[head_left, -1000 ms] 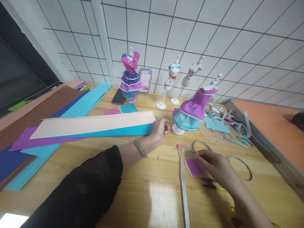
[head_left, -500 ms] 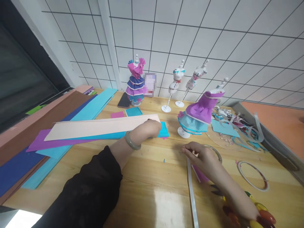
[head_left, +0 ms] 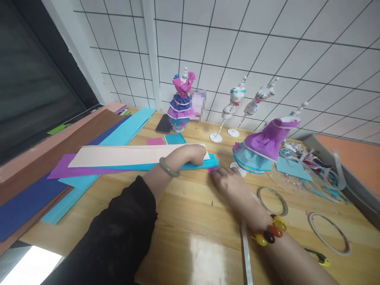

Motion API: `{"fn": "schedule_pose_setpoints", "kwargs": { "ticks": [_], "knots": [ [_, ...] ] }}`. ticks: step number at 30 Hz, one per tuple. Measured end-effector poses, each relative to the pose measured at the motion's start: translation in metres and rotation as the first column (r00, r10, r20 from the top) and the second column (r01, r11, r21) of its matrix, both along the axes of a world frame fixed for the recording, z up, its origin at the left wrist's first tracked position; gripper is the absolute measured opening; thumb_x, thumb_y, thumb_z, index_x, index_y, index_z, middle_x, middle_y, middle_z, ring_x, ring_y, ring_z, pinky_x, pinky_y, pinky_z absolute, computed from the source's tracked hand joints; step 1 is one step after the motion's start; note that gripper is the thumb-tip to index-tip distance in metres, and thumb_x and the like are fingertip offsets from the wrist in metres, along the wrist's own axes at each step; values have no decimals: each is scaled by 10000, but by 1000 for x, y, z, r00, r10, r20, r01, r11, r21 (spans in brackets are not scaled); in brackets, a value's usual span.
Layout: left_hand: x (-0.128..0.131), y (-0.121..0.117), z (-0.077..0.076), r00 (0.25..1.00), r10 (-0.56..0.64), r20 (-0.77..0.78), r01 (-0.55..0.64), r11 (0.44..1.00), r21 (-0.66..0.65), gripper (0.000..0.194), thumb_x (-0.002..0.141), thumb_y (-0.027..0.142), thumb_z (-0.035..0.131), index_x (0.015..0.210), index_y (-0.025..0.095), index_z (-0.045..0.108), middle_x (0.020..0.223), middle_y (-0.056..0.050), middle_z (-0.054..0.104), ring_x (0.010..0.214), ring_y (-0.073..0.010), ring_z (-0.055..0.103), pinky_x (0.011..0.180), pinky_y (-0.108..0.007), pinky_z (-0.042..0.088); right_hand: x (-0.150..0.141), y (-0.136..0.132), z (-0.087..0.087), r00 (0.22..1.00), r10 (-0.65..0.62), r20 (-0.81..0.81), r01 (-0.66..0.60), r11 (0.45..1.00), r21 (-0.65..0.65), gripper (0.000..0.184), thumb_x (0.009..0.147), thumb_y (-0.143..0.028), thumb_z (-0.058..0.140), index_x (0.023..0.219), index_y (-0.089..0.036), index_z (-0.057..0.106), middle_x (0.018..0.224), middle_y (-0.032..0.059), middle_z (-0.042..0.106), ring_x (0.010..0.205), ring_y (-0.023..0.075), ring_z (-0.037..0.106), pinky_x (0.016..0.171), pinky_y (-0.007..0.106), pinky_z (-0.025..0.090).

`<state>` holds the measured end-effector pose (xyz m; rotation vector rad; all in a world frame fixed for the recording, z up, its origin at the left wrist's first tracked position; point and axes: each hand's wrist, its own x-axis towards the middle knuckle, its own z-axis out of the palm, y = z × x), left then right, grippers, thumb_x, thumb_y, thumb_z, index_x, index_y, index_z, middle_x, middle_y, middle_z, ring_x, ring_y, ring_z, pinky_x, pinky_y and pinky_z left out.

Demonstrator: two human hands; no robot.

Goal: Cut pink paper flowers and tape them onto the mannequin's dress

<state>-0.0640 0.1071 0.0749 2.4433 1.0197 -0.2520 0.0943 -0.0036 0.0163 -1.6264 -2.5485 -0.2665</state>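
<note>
My left hand (head_left: pixel 194 153) is curled closed at the right end of a long cream sheet of paper (head_left: pixel 127 154). What its fingers hold, if anything, is hidden. A bright blue sheet (head_left: pixel 213 163) and a purple sheet (head_left: pixel 63 166) lie beneath the cream one. Close by, my right hand (head_left: pixel 227 180) rests low on the table with fingers bent together. Its fingertips meet a small pink paper piece (head_left: pixel 212 170) poking out below the blue sheet. Under the right forearm runs a white ribbon strip (head_left: pixel 246 253). A mini dress form in purple and light blue (head_left: pixel 264 138) leans behind the right hand.
Folded brown paper (head_left: pixel 83 136) and other colored sheets cover the left side. Two bare dress forms (head_left: pixel 234 103) and a dressed one (head_left: pixel 180 103) line the wall beside a phone (head_left: pixel 164 124). Ribbon rolls (head_left: pixel 273 200), scraps (head_left: pixel 322 164) and a yellow-handled tool (head_left: pixel 323 259) lie right.
My right hand has moved from the ribbon by its roll toward the pink paper, letting the ribbon go. My left hand has drawn back slightly onto the cream sheet. The view has shifted.
</note>
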Motion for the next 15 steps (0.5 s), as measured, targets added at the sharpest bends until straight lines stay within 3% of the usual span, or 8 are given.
{"fn": "schedule_pose_setpoints", "kwargs": {
  "ticks": [6, 8, 9, 10, 11, 13, 15],
  "knots": [
    [0, 3, -5, 999, -6, 33, 5, 1000, 6, 138, 556, 162, 524, 647, 132, 624, 656, -98, 580, 648, -238, 536, 619, -334, 355, 6, -8, 2, 993, -19, -113, 18, 1000, -9, 241, 899, -175, 439, 833, -149, 669, 778, 85, 658, 707, 189, 590, 647, 305, 410],
    [0, 3, -7, 998, 4, 61, -5, 1000, 9, 113, 553, 149, 529, 625, 139, 616, 649, -94, 578, 631, -229, 527, 620, -337, 354, 12, -17, 4, 946, -90, -311, 72, 995, -70, 244, 904, -242, 446, 853, -161, 671, 787, 68, 666, 709, 168, 598, 633, 274, 433],
    [0, 2, -8, 997, 9, 77, -10, 1000, 12, 107, 556, 145, 531, 623, 142, 614, 648, -90, 578, 618, -220, 520, 617, -337, 353, 15, -22, 5, 863, -170, -476, 111, 982, -150, 246, 895, -287, 468, 841, -165, 675, 774, 63, 671, 697, 163, 600, 613, 266, 441],
    [1, 1, -8, 996, 14, 92, -15, 1000, 16, 100, 562, 143, 533, 624, 145, 612, 649, -87, 578, 607, -209, 513, 613, -334, 351, 18, -27, 7, 721, -275, -636, 139, 957, -256, 251, 874, -338, 503, 821, -168, 679, 757, 63, 676, 681, 164, 602, 593, 265, 448],
    [1, -1, -7, 994, 17, 104, -19, 1000, 23, 90, 571, 144, 535, 621, 147, 609, 649, -82, 577, 598, -198, 504, 609, -330, 348, 21, -32, 9, 530, -385, -755, 139, 918, -371, 260, 837, -388, 552, 799, -168, 685, 741, 65, 680, 668, 169, 605, 579, 269, 456],
    [1, -4, -4, 992, 1, 126, -5, 999, 33, 60, 598, 162, 545, 607, 149, 604, 645, -73, 573, 587, -178, 490, 600, -319, 344, 27, -40, 15, 157, -543, -825, 62, 839, -541, 279, 735, -444, 660, 761, -168, 696, 715, 70, 683, 653, 177, 610, 577, 281, 473],
    [2, -7, 1, 983, -53, 177, 52, 999, 10, 95, 641, 231, 571, 628, 153, 622, 652, -61, 577, 592, -164, 491, 596, -306, 348, 32, -45, 21, -65, -606, -793, -58, 795, -604, 266, 660, -421, 738, 740, -170, 703, 730, 67, 684, 662, 168, 613, 606, 279, 486]
  ]
}}
